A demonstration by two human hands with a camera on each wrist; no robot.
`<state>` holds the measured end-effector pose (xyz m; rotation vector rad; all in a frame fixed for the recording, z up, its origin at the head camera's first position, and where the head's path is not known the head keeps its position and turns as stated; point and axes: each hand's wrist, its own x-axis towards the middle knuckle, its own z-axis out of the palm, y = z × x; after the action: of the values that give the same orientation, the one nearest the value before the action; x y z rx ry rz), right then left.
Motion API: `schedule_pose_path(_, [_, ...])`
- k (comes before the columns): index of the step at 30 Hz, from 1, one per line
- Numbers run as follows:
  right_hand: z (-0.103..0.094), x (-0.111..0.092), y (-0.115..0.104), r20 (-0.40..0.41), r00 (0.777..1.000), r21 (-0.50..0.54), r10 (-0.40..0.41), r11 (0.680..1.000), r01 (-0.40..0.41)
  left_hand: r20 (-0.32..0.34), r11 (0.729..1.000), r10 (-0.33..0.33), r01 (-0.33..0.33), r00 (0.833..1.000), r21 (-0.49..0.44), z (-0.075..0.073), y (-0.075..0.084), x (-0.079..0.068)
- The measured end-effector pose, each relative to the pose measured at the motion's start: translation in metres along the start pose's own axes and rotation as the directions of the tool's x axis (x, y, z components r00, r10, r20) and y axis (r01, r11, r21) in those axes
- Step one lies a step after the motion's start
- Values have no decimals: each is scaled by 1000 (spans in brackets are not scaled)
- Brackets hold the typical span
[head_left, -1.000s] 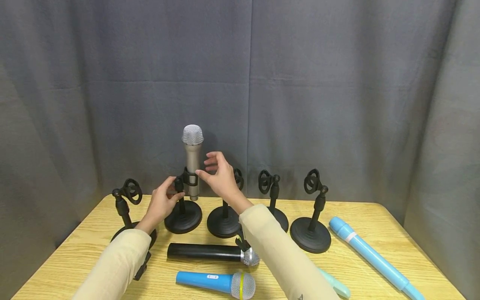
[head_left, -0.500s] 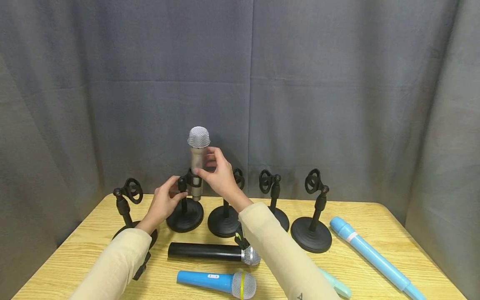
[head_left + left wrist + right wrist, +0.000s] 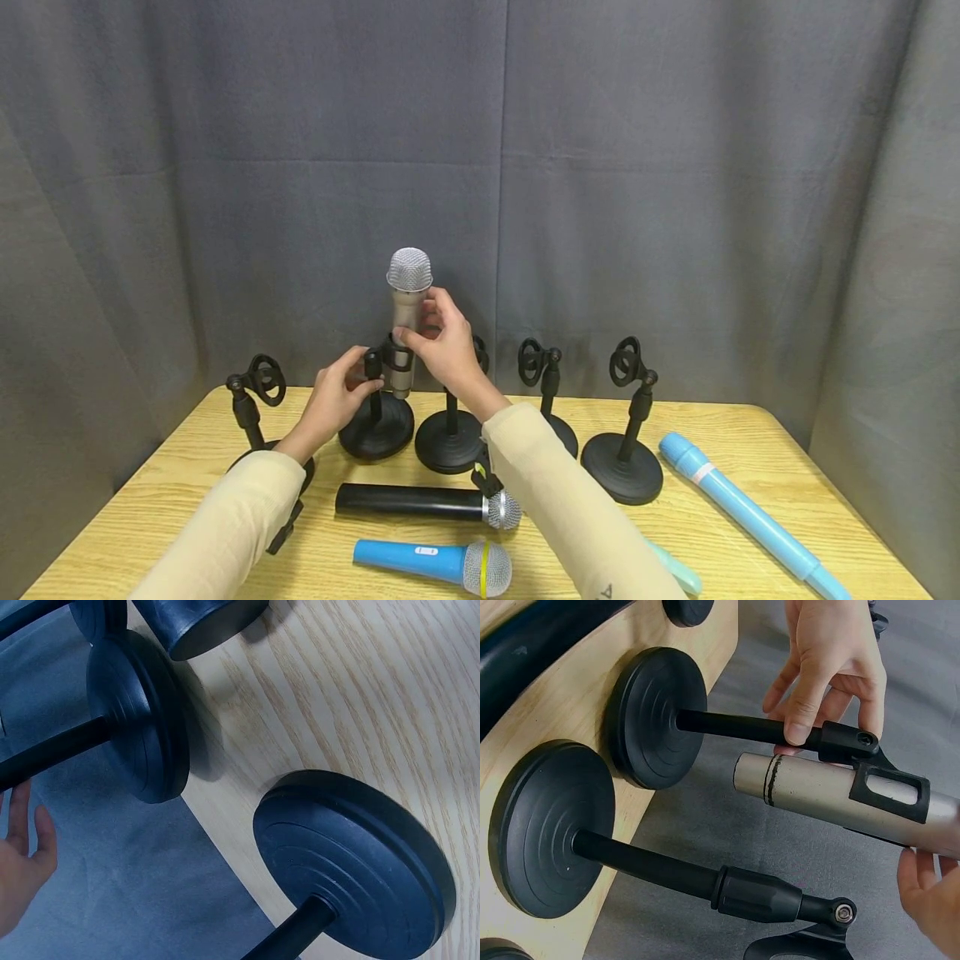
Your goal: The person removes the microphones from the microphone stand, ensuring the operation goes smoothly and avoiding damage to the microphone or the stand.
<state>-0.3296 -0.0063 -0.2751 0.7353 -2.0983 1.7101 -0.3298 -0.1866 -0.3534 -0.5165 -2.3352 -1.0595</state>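
A silver microphone (image 3: 406, 312) stands upright in the clip of a black desk stand (image 3: 377, 433), second from the left in the head view. My left hand (image 3: 333, 400) pinches that stand's post just below the clip joint; the right wrist view shows its thumb (image 3: 800, 727) against the post. Around the microphone's body, just above the clip, curl the thumb and fingers of my right hand (image 3: 450, 346). The microphone's lower end pokes out beneath the clip (image 3: 922, 796). In the left wrist view my left hand (image 3: 26, 859) shows only at the edge.
Other black stands with bare clips flank this one: one at left (image 3: 264, 382), several to the right, including the rightmost stand (image 3: 622, 468). In front lie a black microphone (image 3: 408, 502) and a blue microphone (image 3: 408, 560). A long light-blue microphone (image 3: 750, 517) lies at right.
My right hand, earlier apart from the silver microphone with fingers spread, has taken hold of it. The stand and microphone have shifted a little to the right, both hands moving along.
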Motion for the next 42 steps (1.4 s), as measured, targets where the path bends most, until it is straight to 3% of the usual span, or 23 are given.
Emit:
schedule_pose_path(16, [-10,-7,-4,22,998,-1,-60,998,60,56,1000,24,-24,998,-2,-6,4,0])
schedule_pose_path(22, [-15,-19,-25,29,997,44,-67,997,66,81,999,41,-41,996,-1,-10,5,0])
schedule_pose_path(29, [-19,-27,-34,-7,996,68,-93,993,94,113,999,47,-49,993,15,-10,8,1])
schedule_pose_path(42, [-21,-33,-38,-94,985,80,-142,986,149,87,993,94,-100,992,70,-9,15,3])
